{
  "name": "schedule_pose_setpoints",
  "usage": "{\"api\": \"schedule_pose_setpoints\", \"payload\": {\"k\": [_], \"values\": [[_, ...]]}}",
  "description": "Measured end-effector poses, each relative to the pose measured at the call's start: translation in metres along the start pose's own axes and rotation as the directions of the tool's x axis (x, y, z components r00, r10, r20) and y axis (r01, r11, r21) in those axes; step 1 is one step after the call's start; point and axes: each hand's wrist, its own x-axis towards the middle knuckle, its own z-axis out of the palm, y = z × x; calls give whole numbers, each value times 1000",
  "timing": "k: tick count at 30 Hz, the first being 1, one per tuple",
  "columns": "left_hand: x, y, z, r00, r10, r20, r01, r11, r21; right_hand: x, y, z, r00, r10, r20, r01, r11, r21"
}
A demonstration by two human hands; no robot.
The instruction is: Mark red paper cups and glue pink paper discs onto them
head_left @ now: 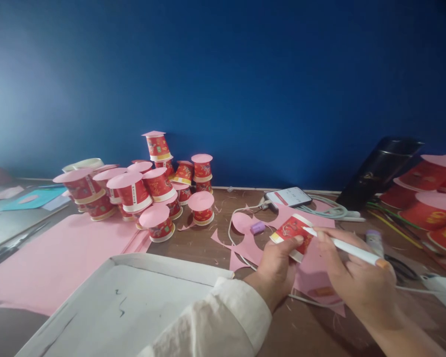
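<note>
My left hand (275, 270), in a white sleeve, is closed around a small red paper cup (290, 229) with a printed pattern and a yellow band. The cup is tilted on its side, and the thumb presses on its wall. My right hand (369, 290) grips a white pen (353, 249) with an orange end. Its tip points at the cup wall, touching or very close; I cannot tell which. Under both hands lies cut pink paper (312, 270) with round holes. Nearby are a loose pink disc (241, 223) and a small purple cap (257, 227).
Several red cups with pink paper tops (159, 186) stand stacked at the left, more (427, 198) at the right. A phone (289, 197) with a white cable (230, 230) lies behind the hands. A black bottle (375, 171) leans right; a white box lid (159, 297) lies front left.
</note>
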Motion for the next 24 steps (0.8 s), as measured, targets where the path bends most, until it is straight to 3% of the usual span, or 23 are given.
{"api": "schedule_pose_setpoints", "payload": {"k": [15,24], "values": [[0,-1,-4,1000,-6,0,6,999,-54,0,-1,-1,998,56,20,-56,998,-21],[2,0,-1,997,-34,-66,28,996,-86,0,-2,-2,999,51,13,-50,998,-35]]}}
